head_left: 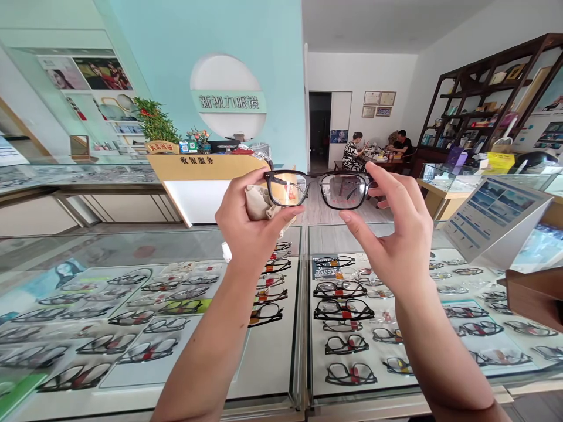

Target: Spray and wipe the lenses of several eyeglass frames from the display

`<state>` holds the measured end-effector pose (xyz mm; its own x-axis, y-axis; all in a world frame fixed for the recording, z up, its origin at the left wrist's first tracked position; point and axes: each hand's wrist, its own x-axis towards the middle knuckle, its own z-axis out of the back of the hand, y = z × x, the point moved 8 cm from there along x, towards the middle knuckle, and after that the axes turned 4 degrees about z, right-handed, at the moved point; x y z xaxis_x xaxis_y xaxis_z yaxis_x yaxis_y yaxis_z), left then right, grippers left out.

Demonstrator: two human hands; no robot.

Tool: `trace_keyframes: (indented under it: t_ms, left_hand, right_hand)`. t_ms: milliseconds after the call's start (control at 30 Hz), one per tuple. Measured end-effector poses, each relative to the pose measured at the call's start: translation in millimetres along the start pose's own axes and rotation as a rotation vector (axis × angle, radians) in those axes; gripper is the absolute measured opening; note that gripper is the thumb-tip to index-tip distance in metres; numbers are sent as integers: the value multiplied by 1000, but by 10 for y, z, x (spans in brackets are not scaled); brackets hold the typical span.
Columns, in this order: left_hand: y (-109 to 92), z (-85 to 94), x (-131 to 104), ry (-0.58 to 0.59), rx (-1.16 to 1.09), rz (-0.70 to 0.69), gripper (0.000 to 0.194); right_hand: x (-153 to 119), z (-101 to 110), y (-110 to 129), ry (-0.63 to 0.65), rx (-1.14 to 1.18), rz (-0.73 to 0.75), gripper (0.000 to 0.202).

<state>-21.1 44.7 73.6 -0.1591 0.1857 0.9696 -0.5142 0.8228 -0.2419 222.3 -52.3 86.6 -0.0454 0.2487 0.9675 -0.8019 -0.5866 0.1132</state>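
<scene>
A pair of black-framed eyeglasses [344, 207] is held up level above the glass counter, between my two hands. My left hand [248, 214] grips the left end of the frame, thumb below the lens and fingers at the upper corner. A crumpled beige cloth [258, 202] is also in the left hand, behind the left lens. My right hand [398, 220] pinches the right end of the frame near the hinge, its thumb under the right lens. Faint red marks show on the right lens.
The glass display case [304, 328] below holds rows of eyeglasses [350, 373]. A folded display card [497, 217] and a brown box [536, 296] stand at right. A yellow-topped cashier desk [200, 176] is ahead. Two people [354, 151] sit at a table [378, 155] in the back.
</scene>
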Motion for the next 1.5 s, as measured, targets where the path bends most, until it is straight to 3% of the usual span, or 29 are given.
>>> trace_keyframes:
  t_ms: [367,833,1067,1500]
  left_hand:
    - [-144,73,-15,-65,80,-70,81]
    - [-276,25,-13,0,130,-44,79]
    - [-368,43,-15,-23,148,-85,73]
    - [-288,22,12,32,101,-34,76]
  right_hand:
    - [-14,-109,-142,150,-7,-84,62]
    - [-68,-153,-248,164,-15,-102,64]
    - [-77,-173,-282,174,-9,-123,65]
    - [-67,-161,-251,166,-24,-114,64]
